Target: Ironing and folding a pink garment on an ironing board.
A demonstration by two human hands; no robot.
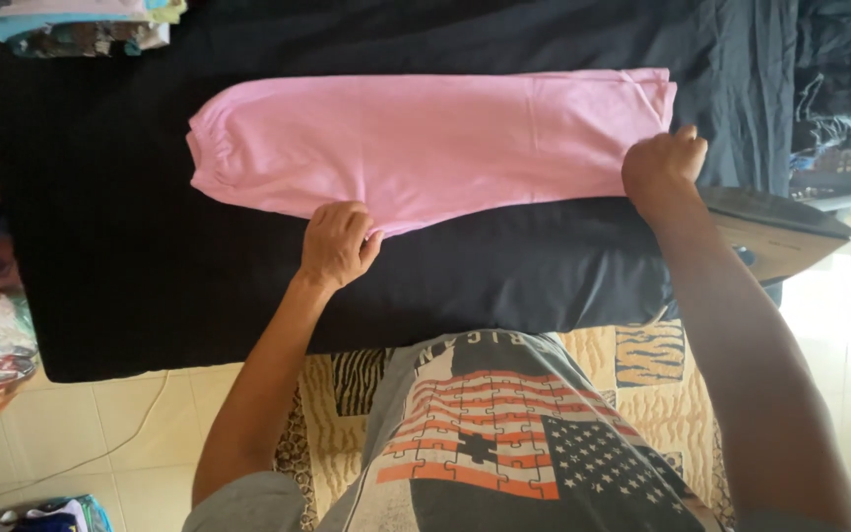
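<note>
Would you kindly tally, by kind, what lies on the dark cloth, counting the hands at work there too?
Pink garment: 1, folded flat.
Iron: 1, by the cloth's right end.
Hands: 2, the left hand pinching the garment's near edge, the right hand gripping its right end.
Total: 4

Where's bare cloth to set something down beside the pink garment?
The black cloth is bare left of the pink garment, and near of it between the left hand and right hand. The right end is crowded by the iron and basket.
</note>
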